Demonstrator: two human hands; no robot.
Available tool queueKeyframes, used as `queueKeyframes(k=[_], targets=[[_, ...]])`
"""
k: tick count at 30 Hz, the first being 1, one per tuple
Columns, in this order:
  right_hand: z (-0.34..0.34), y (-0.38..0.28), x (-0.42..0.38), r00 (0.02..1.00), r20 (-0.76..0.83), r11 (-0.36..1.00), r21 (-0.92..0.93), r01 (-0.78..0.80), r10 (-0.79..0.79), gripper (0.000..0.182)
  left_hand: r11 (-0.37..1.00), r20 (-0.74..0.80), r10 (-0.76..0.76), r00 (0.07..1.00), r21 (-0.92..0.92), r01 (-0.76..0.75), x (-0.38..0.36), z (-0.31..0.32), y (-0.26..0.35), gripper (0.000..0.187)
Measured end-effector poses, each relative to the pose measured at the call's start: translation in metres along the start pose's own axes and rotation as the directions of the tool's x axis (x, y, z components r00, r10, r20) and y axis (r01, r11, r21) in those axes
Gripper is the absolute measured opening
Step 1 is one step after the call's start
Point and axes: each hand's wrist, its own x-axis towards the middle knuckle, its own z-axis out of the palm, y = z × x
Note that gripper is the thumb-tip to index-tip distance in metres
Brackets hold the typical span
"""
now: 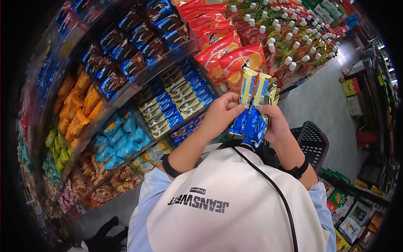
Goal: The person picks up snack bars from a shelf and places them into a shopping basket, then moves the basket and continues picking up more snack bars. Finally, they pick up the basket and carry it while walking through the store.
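Note:
In front of my chest I hold several long snack bars [252, 119] in blue and cream wrappers, side by side and roughly upright. My left hand [224, 110] grips their left side, its thumb pressed on the front. On their right side, my right hand [275, 122] is closed with its thumb on the wrappers and the other fingers mostly behind. More bars in like-looking wrappers [178, 98] lie in rows in a shelf bin to the left of my hands. Just beyond the held bars hang red bags with orange pictures [243, 63].
Stepped bins at left hold dark-blue chocolate packets [145, 35], orange packets [79, 111] and light-blue packets [121, 138]. White-capped pouches [285, 33] fill the far rack. A dark plastic basket [312, 140] is beside my right forearm. Shelves [365, 105] line the aisle's right side.

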Motion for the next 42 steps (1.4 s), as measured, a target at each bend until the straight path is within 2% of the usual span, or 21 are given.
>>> queueKeyframes(k=[1,4,5,6,8,10,13,14,16,17,20,21,23,25,28,29,32,35,38,41,42], targets=[[-0.003,0.003,0.001,1.0,-0.024,1.0,-0.012,-0.011,0.011,0.035,0.996,0.019,-0.008,1.0,-0.089,0.01,-0.003,-0.003,-0.002,0.025],[-0.005,0.012,0.003,0.994,-0.084,0.997,0.005,-0.076,0.076,0.033,0.989,-0.059,0.129,0.99,0.078,-0.124,-0.013,-0.001,-0.007,0.023],[-0.005,0.012,0.002,0.993,-0.084,0.997,0.014,-0.079,0.08,0.033,0.989,-0.135,0.137,0.981,0.082,-0.127,-0.02,-0.005,-0.001,0.022],[-0.006,0.012,-0.001,0.993,-0.082,0.996,0.024,-0.083,0.085,0.033,0.93,-0.212,0.252,0.944,0.322,-0.176,-0.022,-0.023,-0.013,0.021],[-0.016,0.011,-0.006,0.995,-0.074,0.998,0.009,-0.066,0.067,0.034,0.618,-0.332,0.385,0.861,0.786,0.027,-0.039,-0.053,0.001,0.022],[-0.032,0.01,-0.008,0.998,-0.06,0.999,-0.042,-0.01,0.008,0.036,0.483,-0.386,0.347,0.855,0.855,0.19,-0.042,-0.099,-0.015,0.02],[-0.035,0.008,-0.019,0.987,-0.149,0.998,-0.034,0.062,-0.066,0.033,0.566,-0.397,0.26,0.88,0.801,0.194,-0.043,-0.126,-0.017,0.018],[-0.037,0.007,-0.023,0.981,-0.171,0.996,-0.031,0.087,-0.091,0.032,0.458,-0.209,0.398,0.893,0.889,0.004,-0.039,-0.138,-0.022,0.02],[-0.043,0.003,-0.031,0.975,-0.195,0.994,-0.049,0.095,-0.103,0.03,0.166,0.204,0.581,0.788,0.918,-0.359,-0.027,-0.161,-0.032,0.026],[-0.052,0.003,-0.034,0.971,-0.207,0.993,-0.057,0.107,-0.116,0.03,0.105,0.252,0.523,0.814,0.929,-0.355,-0.02,-0.167,-0.032,0.039],[-0.068,-0.001,-0.044,0.955,-0.265,0.991,-0.065,0.116,-0.129,0.031,-0.032,0.392,0.31,0.866,0.915,-0.402,0.008,-0.185,-0.03,0.039],[-0.069,-0.002,-0.049,0.946,-0.297,0.992,-0.05,0.12,-0.129,0.031,-0.114,0.484,0.232,0.843,0.875,-0.471,0.02,-0.196,-0.032,0.036],[-0.076,-0.001,-0.056,0.915,-0.38,0.99,-0.024,0.138,-0.136,0.03,-0.124,0.428,-0.007,0.904,0.896,-0.426,0.042,-0.204,-0.028,0.032],[-0.082,0.001,-0.063,0.899,-0.408,0.987,-0.03,0.158,-0.156,0.031,-0.098,0.354,-0.2,0.913,0.921,-0.378,0.06,-0.203,-0.017,0.027],[-0.093,0.003,-0.073,0.875,-0.451,0.984,-0.042,0.174,-0.174,0.031,-0.15,0.553,-0.227,0.801,0.793,-0.59,0.087,-0.224,-0.03,0.024],[-0.096,0.004,-0.076,0.867,-0.466,0.983,-0.042,0.177,-0.176,0.031,-0.236,0.699,-0.215,0.682,0.64,-0.731,0.094,-0.23,-0.031,0.025],[-0.101,0.006,-0.083,0.85,-0.49,0.978,-0.041,0.202,-0.196,0.029,-0.262,0.799,-0.15,0.583,0.537,-0.802,0.113,-0.242,-0.045,0.028],[-0.103,0.006,-0.087,0.839,-0.502,0.975,-0.045,0.22,-0.212,0.027,-0.465,0.884,-0.096,0.458,0.367,-0.806,0.112,-0.235,-0.024,0.03],[-0.103,0.006,-0.089,0.828,-0.518,0.971,-0.02,0.238,-0.214,0.029,-0.402,0.751,-0.025,0.659,0.596,-0.695,0.097,-0.231,-0.023,0.023],[-0.107,0.006,-0.087,0.834,-0.507,0.969,-0.012,0.245,-0.217,0.027,-0.268,0.539,0.077,0.839,0.822,-0.503,0.066,-0.209,-0.031,0.018],[-0.106,0.006,-0.086,0.837,-0.501,0.969,-0.014,0.246,-0.22,0.027,-0.345,0.467,-0.072,0.881,0.817,-0.461,0.059,-0.199,-0.03,0.015]])
